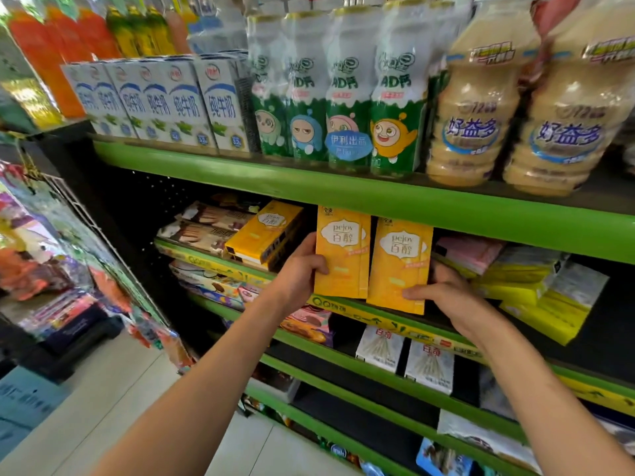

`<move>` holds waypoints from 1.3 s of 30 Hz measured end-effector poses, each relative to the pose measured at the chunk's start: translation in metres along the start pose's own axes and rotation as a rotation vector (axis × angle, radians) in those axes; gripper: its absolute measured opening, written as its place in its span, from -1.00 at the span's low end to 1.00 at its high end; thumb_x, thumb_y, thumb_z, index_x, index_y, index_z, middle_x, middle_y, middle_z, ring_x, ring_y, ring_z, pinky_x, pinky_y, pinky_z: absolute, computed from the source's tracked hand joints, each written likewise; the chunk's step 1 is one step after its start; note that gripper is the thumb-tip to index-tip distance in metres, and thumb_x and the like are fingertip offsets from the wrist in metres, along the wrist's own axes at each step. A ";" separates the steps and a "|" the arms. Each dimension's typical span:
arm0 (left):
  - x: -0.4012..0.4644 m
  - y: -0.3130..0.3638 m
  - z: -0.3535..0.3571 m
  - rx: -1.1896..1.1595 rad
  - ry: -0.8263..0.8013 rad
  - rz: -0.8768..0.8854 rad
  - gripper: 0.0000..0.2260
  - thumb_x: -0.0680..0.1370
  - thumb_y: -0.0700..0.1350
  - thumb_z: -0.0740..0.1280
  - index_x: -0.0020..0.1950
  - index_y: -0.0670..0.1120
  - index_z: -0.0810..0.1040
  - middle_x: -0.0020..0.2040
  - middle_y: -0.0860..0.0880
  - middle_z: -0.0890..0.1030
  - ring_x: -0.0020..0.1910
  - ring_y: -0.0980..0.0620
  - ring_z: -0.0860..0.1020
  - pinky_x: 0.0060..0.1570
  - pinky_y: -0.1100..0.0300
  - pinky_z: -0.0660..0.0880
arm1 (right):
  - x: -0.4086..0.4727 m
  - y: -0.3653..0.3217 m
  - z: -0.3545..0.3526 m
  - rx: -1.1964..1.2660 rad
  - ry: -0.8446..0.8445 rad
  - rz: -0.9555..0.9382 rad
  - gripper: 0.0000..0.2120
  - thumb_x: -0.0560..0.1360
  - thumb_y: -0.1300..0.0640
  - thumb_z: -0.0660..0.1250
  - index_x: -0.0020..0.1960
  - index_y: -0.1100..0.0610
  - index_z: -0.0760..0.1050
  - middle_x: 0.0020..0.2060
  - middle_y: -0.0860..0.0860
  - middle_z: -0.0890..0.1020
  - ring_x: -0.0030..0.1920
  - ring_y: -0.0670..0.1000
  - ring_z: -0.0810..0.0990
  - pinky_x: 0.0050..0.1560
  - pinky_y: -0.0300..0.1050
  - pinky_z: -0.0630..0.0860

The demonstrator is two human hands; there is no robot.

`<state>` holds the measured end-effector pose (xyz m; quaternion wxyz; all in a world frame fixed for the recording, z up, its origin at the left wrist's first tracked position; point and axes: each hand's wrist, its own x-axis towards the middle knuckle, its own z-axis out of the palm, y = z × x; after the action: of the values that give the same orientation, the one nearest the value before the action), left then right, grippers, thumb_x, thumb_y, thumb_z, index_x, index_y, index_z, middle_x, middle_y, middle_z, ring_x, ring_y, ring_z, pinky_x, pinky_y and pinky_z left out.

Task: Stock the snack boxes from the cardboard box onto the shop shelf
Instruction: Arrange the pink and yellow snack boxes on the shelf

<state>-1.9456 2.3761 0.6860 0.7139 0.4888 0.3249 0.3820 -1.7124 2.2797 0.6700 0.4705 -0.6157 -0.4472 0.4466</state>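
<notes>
Two upright yellow snack boxes are being set at the shelf edge (343, 305), the left box (342, 252) gripped by the left hand (302, 269), the right box (398, 266) pinched by the right hand (443, 297); pushing them back and releasing seems next; the cardboard box is unseen.

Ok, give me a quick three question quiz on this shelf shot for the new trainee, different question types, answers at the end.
1. True or false: the left hand grips an upright yellow snack box.
2. Which shelf holds the milk cartons? A) the shelf above the yellow boxes B) the bottom shelf C) the floor
3. Fill in: the right hand has its fingers on the second yellow snack box, near its ____ edge.

Key: 1 true; 2 A; 3 bottom.
</notes>
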 end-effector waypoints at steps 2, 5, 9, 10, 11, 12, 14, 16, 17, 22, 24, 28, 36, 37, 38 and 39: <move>-0.001 -0.003 -0.002 0.036 -0.008 0.015 -0.39 0.21 -0.35 0.17 0.22 0.01 0.49 0.05 0.00 0.68 -0.01 0.00 0.66 -0.13 0.02 0.61 | 0.001 0.002 0.000 0.022 0.001 -0.016 -0.59 0.31 0.35 0.48 0.04 -0.03 0.57 -0.08 -0.20 0.71 0.00 -0.12 0.66 -0.02 -0.17 0.47; -0.001 -0.006 -0.001 0.105 -0.024 0.023 -0.37 0.21 -0.34 0.19 0.23 0.06 0.49 0.07 0.00 0.67 0.01 -0.04 0.64 -0.22 0.09 0.57 | 0.003 0.006 -0.002 0.032 0.007 -0.003 -0.62 0.32 0.38 0.44 0.01 -0.02 0.60 -0.06 -0.14 0.72 0.07 -0.01 0.62 0.12 -0.04 0.47; -0.003 -0.007 0.001 0.116 -0.014 0.040 -0.39 0.21 -0.35 0.18 0.19 0.06 0.54 0.06 -0.04 0.67 0.00 -0.11 0.61 -0.23 0.07 0.56 | 0.004 0.006 -0.003 0.045 0.029 0.018 -0.70 0.32 0.37 0.42 -0.08 0.02 0.61 -0.17 -0.17 0.72 0.05 -0.01 0.61 0.00 -0.11 0.45; -0.004 -0.007 0.001 0.107 -0.009 0.048 -0.39 0.21 -0.36 0.18 0.19 0.05 0.54 0.06 -0.05 0.66 0.01 -0.14 0.61 -0.19 0.04 0.57 | 0.003 0.005 -0.002 0.055 0.027 0.021 -0.71 0.31 0.37 0.41 -0.09 0.02 0.61 -0.16 -0.17 0.71 0.05 -0.02 0.60 -0.02 -0.13 0.44; -0.004 -0.008 0.000 0.101 -0.006 0.058 -0.39 0.21 -0.36 0.18 0.19 0.04 0.54 0.07 -0.06 0.66 0.04 -0.15 0.60 -0.14 -0.01 0.56 | 0.002 0.003 -0.001 0.068 0.031 0.028 -0.71 0.30 0.35 0.41 -0.08 0.03 0.61 -0.13 -0.14 0.71 0.06 -0.02 0.59 0.00 -0.12 0.44; -0.005 -0.008 0.001 0.102 -0.004 0.068 -0.39 0.21 -0.36 0.18 0.20 0.03 0.54 0.08 -0.07 0.66 0.06 -0.16 0.60 -0.09 -0.04 0.56 | 0.000 0.001 -0.001 0.089 0.040 0.037 -0.71 0.26 0.32 0.42 -0.08 0.04 0.61 -0.10 -0.11 0.70 0.06 0.00 0.58 0.03 -0.09 0.43; -0.006 -0.010 0.002 0.114 -0.001 0.087 -0.39 0.22 -0.36 0.18 0.22 0.01 0.52 0.10 -0.08 0.65 0.10 -0.16 0.59 -0.01 -0.08 0.55 | -0.003 -0.003 -0.001 0.156 0.054 0.055 -0.68 0.12 0.24 0.40 -0.13 0.08 0.62 -0.14 -0.06 0.69 0.02 0.04 0.57 0.01 -0.07 0.42; -0.008 -0.010 0.003 0.118 0.005 0.098 -0.41 0.25 -0.34 0.18 0.22 0.02 0.52 0.09 -0.04 0.66 0.09 -0.10 0.61 0.01 -0.05 0.58 | -0.005 -0.005 -0.002 0.193 0.022 0.058 -0.75 0.10 0.24 0.38 -0.24 0.08 0.66 -0.23 -0.07 0.71 -0.05 0.03 0.60 -0.05 -0.09 0.42; -0.008 -0.010 0.003 0.110 0.009 0.099 -0.44 0.28 -0.32 0.19 0.22 0.04 0.52 0.09 -0.02 0.67 0.08 -0.07 0.63 0.01 -0.03 0.60 | -0.007 -0.006 -0.003 0.189 -0.005 0.055 -0.80 0.14 0.25 0.39 -0.28 0.06 0.67 -0.26 -0.09 0.71 -0.07 0.01 0.60 -0.07 -0.10 0.42; -0.011 -0.007 0.003 0.055 0.002 0.086 -0.52 0.34 -0.21 0.21 0.24 0.01 0.54 0.14 -0.03 0.66 0.09 -0.05 0.63 -0.06 0.02 0.61 | -0.012 -0.007 -0.006 0.139 -0.096 0.038 -0.75 0.13 0.15 0.39 -0.24 -0.05 0.71 -0.19 -0.09 0.73 -0.05 -0.04 0.63 0.05 -0.11 0.43; -0.012 -0.006 0.004 0.050 0.009 0.091 -0.52 0.33 -0.21 0.21 0.23 -0.02 0.55 0.11 -0.04 0.67 0.06 -0.04 0.64 -0.11 0.06 0.61 | -0.013 -0.008 -0.006 0.130 -0.118 0.026 -0.72 0.13 0.14 0.38 -0.21 -0.07 0.71 -0.16 -0.08 0.73 -0.05 -0.06 0.65 0.06 -0.10 0.44; -0.012 -0.006 0.005 0.045 0.022 0.091 -0.54 0.33 -0.20 0.20 0.20 -0.01 0.57 0.10 -0.05 0.67 0.05 -0.05 0.64 -0.11 0.04 0.61 | -0.016 -0.010 -0.005 0.131 -0.128 0.013 -0.73 0.14 0.14 0.37 -0.25 -0.14 0.70 -0.22 -0.14 0.72 -0.20 -0.20 0.66 -0.05 -0.16 0.39; -0.012 -0.008 0.003 0.008 0.031 0.081 -0.61 0.42 -0.14 0.17 0.17 0.07 0.61 0.12 -0.02 0.67 0.07 -0.03 0.65 -0.06 0.03 0.62 | -0.017 -0.011 -0.005 0.118 -0.133 -0.025 -0.68 0.35 0.29 0.35 -0.27 -0.12 0.71 -0.22 -0.17 0.72 -0.07 -0.11 0.61 -0.04 -0.18 0.38; -0.012 -0.008 0.003 -0.011 0.040 0.075 -0.62 0.43 -0.13 0.16 0.18 0.06 0.59 0.12 -0.01 0.68 0.06 -0.02 0.65 -0.07 0.04 0.62 | -0.017 -0.011 -0.005 0.119 -0.131 -0.032 -0.66 0.35 0.30 0.35 -0.27 -0.13 0.71 -0.22 -0.17 0.72 -0.06 -0.11 0.61 -0.04 -0.18 0.38; -0.012 -0.008 0.004 -0.030 0.050 0.067 -0.64 0.45 -0.11 0.17 0.19 0.05 0.58 0.11 0.00 0.68 0.05 -0.01 0.66 -0.10 0.06 0.62 | -0.018 -0.011 -0.005 0.123 -0.130 -0.038 -0.68 0.32 0.28 0.35 -0.26 -0.14 0.71 -0.21 -0.17 0.72 -0.05 -0.10 0.61 -0.03 -0.18 0.39; -0.013 -0.007 0.005 -0.042 0.059 0.059 -0.67 0.48 -0.08 0.18 0.19 0.05 0.57 0.10 0.01 0.69 0.05 0.00 0.66 -0.12 0.08 0.62 | -0.018 -0.012 -0.004 0.129 -0.133 -0.041 -0.70 0.30 0.26 0.36 -0.25 -0.14 0.71 -0.20 -0.17 0.72 -0.05 -0.10 0.61 -0.02 -0.18 0.39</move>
<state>-1.9464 2.3613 0.6820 0.7028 0.4715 0.3229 0.4237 -1.7137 2.2632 0.6847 0.4875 -0.5437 -0.4604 0.5047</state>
